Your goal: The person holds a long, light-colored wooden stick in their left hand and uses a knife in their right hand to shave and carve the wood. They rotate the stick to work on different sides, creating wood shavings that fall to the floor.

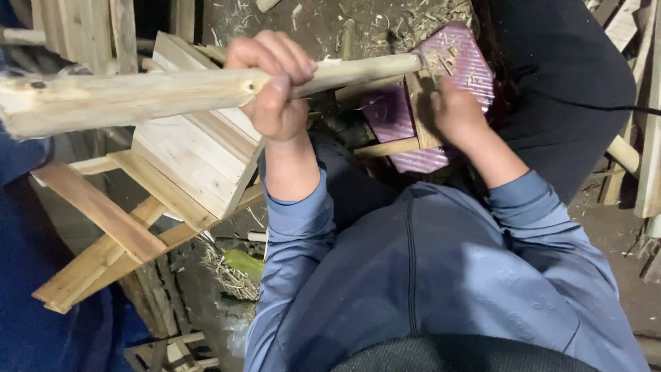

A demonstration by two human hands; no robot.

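My left hand (273, 86) is closed around a long peeled wooden pole (138, 96) that runs from the left edge to the upper middle. Its thin end (385, 65) meets a short flat wooden slat (421, 114). My right hand (456, 114) grips that slat from the right, with the fingertips hidden behind it. Behind the slat lies a purple corrugated sheet (468, 69) strewn with shavings. Both blue sleeves (441, 262) reach up from the bottom of the view.
A frame of pale wooden boards (186, 158) sits under the pole at the left. Brown planks (103, 234) lean below it. Wood shavings (427, 17) cover the ground at the top. A dark cloth with a black cable (585, 103) is at the right, and more timber (647, 158) beyond it.
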